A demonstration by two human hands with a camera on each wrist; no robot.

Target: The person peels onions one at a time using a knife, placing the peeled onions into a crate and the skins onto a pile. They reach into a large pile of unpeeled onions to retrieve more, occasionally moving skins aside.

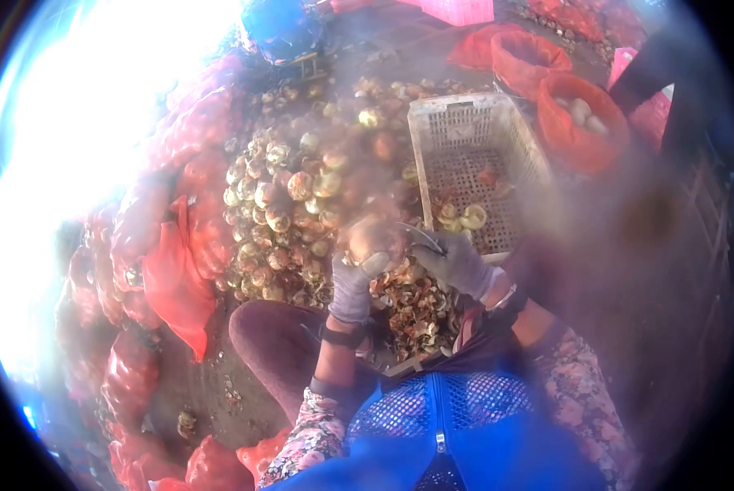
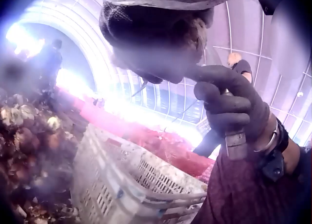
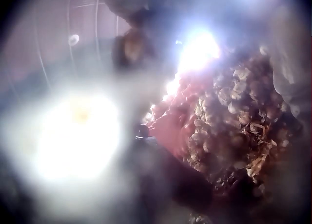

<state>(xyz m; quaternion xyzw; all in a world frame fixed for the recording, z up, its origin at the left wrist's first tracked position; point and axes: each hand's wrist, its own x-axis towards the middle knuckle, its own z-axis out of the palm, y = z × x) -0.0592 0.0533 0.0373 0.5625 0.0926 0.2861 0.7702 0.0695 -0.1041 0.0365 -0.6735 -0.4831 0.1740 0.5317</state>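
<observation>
In the head view my gloved left hand (image 1: pixel 353 288) grips a large onion (image 1: pixel 370 237) from below, its thumb across the near side. My gloved right hand (image 1: pixel 459 266) holds a small knife (image 1: pixel 423 236), whose thin curved blade reaches to the onion's right side. The left wrist view shows the right hand's fingers curled round the knife's handle (image 2: pixel 236 145), with the dark left glove (image 2: pixel 151 34) above. Loose peelings (image 1: pixel 420 315) lie heaped below both hands. Much of the right wrist view is blurred.
Ahead and left spreads a pile of onions (image 1: pixel 281 192). A white plastic crate (image 1: pixel 418 135) stands front right, with a few onions and skins inside. Red mesh sacks (image 1: pixel 130 376) line the left; an open red sack (image 1: pixel 547 135) with pale onions stands beyond the crate.
</observation>
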